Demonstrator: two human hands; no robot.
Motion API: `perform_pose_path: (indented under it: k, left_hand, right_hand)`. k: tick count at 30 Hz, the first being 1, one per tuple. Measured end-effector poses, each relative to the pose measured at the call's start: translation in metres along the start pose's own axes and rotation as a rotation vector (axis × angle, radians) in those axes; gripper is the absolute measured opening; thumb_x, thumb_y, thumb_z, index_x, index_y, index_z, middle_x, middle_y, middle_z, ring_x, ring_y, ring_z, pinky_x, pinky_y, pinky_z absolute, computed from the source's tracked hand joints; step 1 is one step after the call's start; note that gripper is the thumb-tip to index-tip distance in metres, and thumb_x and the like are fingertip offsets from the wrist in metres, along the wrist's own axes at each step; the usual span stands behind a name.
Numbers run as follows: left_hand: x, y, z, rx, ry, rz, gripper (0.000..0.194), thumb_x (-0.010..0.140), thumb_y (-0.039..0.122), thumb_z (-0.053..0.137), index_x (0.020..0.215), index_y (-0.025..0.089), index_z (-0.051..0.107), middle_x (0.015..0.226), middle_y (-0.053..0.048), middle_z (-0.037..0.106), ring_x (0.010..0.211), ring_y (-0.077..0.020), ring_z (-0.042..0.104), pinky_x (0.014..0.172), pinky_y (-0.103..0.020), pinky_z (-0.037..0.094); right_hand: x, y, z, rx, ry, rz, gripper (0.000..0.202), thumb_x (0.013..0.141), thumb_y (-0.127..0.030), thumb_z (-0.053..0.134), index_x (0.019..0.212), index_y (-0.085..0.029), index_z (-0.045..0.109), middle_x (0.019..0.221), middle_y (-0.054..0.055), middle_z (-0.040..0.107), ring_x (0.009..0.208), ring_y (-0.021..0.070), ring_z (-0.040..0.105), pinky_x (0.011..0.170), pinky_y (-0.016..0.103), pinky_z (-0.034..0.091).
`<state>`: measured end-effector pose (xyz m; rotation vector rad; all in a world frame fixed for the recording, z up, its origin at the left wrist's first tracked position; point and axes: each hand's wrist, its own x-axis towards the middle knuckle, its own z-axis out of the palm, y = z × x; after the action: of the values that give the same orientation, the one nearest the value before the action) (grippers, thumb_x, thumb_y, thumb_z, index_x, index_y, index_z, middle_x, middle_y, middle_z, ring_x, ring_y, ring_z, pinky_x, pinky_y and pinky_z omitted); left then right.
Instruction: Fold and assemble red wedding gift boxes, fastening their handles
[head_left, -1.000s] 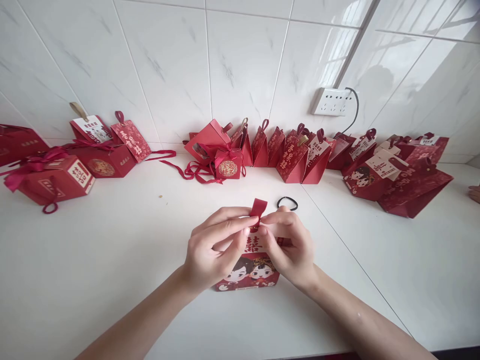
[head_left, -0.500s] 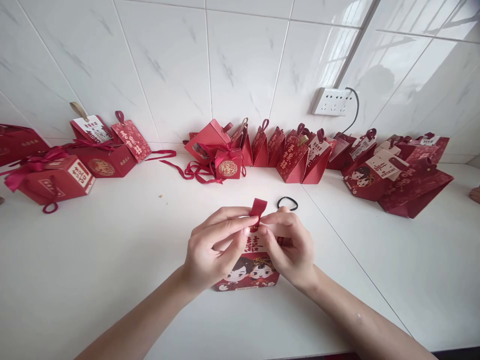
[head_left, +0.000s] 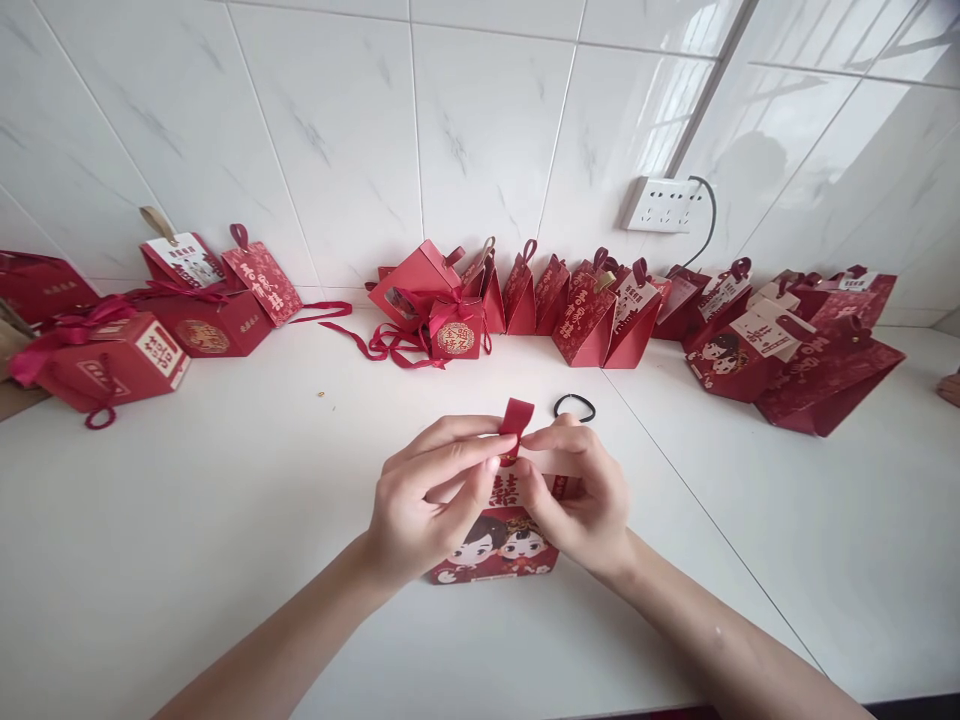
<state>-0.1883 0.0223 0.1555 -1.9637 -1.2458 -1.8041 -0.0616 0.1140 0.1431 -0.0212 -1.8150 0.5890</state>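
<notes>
A red and white gift box (head_left: 499, 545) with two cartoon faces stands on the white table, between my forearms. A red ribbon loop (head_left: 517, 415) rises from its top. My left hand (head_left: 431, 495) pinches the base of the loop from the left, thumb and fingertips at the ribbon. From the right, my right hand (head_left: 581, 490) has its thumb and index finger closed at the same spot, touching the loop's base. The fingers partly hide the top of the box and what lies between the fingertips.
Several red gift boxes (head_left: 585, 315) line the tiled wall, with more at the left (head_left: 112, 360) and right (head_left: 832, 380). A black band (head_left: 574, 408) lies beyond my right hand. A loose red ribbon (head_left: 382, 345) trails at the back. A white socket strip (head_left: 666, 205) is on the wall.
Both hands keep almost the same pose at the ribbon; my right fingertips have shifted slightly. A brown shape has appeared at the far left edge behind the boxes.
</notes>
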Motion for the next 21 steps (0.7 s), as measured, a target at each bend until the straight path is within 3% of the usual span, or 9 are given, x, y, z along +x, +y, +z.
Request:
perform_pose_path:
  k: [15, 21]
  left_hand:
    - [0.0003, 0.0016, 0.0009, 0.015, 0.023, -0.018, 0.035, 0.084, 0.000, 0.058, 0.109, 0.022, 0.070, 0.102, -0.005, 0.072, 0.086, -0.0127, 0.071, 0.069, -0.018, 0.062]
    - [-0.0003, 0.0011, 0.0012, 0.010, 0.018, -0.028, 0.035, 0.084, 0.000, 0.058, 0.109, 0.021, 0.070, 0.101, -0.005, 0.072, 0.083, -0.0123, 0.071, 0.066, -0.017, 0.061]
  right_hand:
    - [-0.0025, 0.0008, 0.0003, 0.021, -0.002, 0.074, 0.014, 0.089, -0.009, 0.054, 0.094, -0.022, 0.054, 0.072, -0.001, 0.061, 0.054, 0.0107, 0.050, 0.048, 0.025, 0.042]
    - [-0.0009, -0.0004, -0.0002, 0.019, 0.007, 0.021, 0.016, 0.087, -0.007, 0.054, 0.094, -0.021, 0.054, 0.071, -0.001, 0.060, 0.056, 0.0112, 0.048, 0.051, 0.026, 0.043]
